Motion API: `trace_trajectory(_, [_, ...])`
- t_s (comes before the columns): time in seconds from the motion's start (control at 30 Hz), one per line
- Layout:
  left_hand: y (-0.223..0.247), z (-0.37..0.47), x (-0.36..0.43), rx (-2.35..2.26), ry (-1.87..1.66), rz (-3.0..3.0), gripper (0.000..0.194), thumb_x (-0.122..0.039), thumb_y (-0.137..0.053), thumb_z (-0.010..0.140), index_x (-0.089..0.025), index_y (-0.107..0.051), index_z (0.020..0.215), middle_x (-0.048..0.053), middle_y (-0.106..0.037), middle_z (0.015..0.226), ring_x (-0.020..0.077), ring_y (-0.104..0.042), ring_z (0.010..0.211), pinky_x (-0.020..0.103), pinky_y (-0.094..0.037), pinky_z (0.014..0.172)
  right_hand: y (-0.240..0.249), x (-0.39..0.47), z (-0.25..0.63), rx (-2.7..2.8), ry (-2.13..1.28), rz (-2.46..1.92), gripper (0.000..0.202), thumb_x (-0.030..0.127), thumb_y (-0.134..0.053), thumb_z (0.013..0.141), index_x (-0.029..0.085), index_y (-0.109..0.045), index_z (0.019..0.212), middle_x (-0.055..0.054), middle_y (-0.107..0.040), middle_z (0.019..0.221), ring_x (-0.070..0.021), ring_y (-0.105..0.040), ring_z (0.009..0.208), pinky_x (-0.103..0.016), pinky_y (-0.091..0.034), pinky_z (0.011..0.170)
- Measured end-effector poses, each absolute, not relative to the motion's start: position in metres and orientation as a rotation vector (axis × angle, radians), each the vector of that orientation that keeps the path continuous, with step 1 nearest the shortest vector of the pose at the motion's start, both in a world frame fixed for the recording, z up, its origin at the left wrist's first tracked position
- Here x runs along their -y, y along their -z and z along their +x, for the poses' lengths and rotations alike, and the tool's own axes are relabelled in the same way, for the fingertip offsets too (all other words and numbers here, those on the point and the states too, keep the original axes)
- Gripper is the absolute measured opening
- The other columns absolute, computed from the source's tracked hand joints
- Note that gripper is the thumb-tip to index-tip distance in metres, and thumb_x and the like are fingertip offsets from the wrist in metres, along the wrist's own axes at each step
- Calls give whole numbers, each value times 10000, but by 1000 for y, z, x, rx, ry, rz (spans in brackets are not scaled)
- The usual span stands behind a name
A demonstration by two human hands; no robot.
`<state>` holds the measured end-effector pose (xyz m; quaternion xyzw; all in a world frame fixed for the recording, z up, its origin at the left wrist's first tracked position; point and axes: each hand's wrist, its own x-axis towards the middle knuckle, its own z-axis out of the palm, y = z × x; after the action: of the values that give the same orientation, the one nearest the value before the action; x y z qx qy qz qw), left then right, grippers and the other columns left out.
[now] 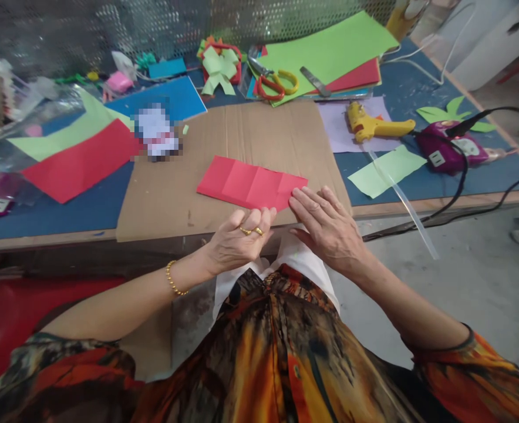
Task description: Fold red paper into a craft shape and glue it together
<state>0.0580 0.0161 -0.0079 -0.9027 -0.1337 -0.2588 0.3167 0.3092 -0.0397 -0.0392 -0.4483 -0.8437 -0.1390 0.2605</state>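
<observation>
While the person's bare left hand, with gold-coloured rings, sits at the near edge of the flat brown cardboard sheet, its fingers are curled in; can't tell whether they pinch anything. Bare right hand, beside it at the same cardboard edge: fingers straight and nearly together, thumb apart, fingertips on the right end of a creased red rectangular paper strip. Strip lies on the near half of the cardboard, fold lines across it.

Right of the cardboard, near to far: long translucent rod overhanging the table edge; pale green rectangular paper piece under the rod; purple plastic box-shaped device with black cable; yellow plastic glue gun on a lilac paper sheet.

Left of the cardboard: plain red paper sheet, pale green paper sheet partly beneath it, bright blue flat sheet farther back. Pixelated white-and-pink object at the cardboard's left edge, too blurred to tell.

Beyond the cardboard's far edge: scissors with red and yellow handles, grey metal blade, both on a large bright green paper sheet; pale green paper bow left of these.
</observation>
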Motion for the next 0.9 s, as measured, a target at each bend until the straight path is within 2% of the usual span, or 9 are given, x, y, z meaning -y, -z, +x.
trace_trajectory(0.2, [3, 52, -11, 434, 660, -2441, 263, -223, -641, 1042, -128, -794, 1234, 106, -831, 1204, 220, -631, 1096, 376, -418, 928, 41, 39, 307, 2283, 315, -1231, 631, 314, -568, 1090, 157, -397, 1677, -213, -600, 1595, -320, -553, 1527, -614, -433, 1283])
trace_trajectory(0.33, [5, 65, -12, 550, 550, -2571, 443, -348, -589, 1087, -94, -700, 1433, 155, -769, 1402, 265, -637, 1231, 396, -420, 1041, 43, 39, 309, 2284, 292, -1245, 619, 344, -563, 1095, 164, -421, 1670, -203, -590, 1608, -325, -545, 1533, -612, -423, 1289])
trace_trajectory(0.4, [6, 71, -12, 538, 502, -2626, 504, -385, -586, 1089, -51, -673, 1457, 189, -740, 1443, 284, -637, 1277, 404, -419, 1062, 44, 39, 309, 2273, 305, -1242, 631, 338, -566, 1095, 170, -403, 1681, -197, -598, 1603, -320, -558, 1521, -603, -430, 1285])
trace_trajectory(0.5, [5, 74, -11, 476, 557, -2531, 425, -353, -576, 1098, -29, -753, 1310, 175, -794, 1342, 268, -675, 1237, 392, -427, 1039, 44, 38, 309, 2265, 351, -1223, 645, 314, -581, 1089, 180, -381, 1687, -186, -626, 1577, -311, -585, 1496, -588, -448, 1272])
trace_trajectory(0.67, [4, 68, -8, 447, 668, -2405, 271, -254, -604, 1084, -76, -807, 1115, 105, -852, 1202, 211, -721, 1125, 361, -444, 959, 42, 38, 307, 2262, 435, -1210, 612, 309, -610, 1080, 139, -429, 1640, -195, -671, 1521, -315, -622, 1455, -557, -471, 1248])
trace_trajectory(0.77, [8, 67, -7, 465, 713, -2404, 209, -183, -631, 1055, -85, -804, 1117, 98, -853, 1190, 205, -729, 1117, 356, -443, 959, 39, 39, 304, 2261, 434, -1233, 663, 401, -597, 1086, 142, -393, 1662, -204, -665, 1525, -326, -633, 1440, -591, -447, 1257])
trace_trajectory(0.9, [19, 77, -2, 552, 678, -2510, 297, -151, -569, 1065, -20, -765, 1244, 196, -810, 1280, 249, -724, 1207, 369, -442, 1001, 29, 42, 304, 2298, 473, -1283, 682, 425, -586, 1084, 75, -410, 1641, -251, -666, 1502, -370, -635, 1428, -644, -406, 1272])
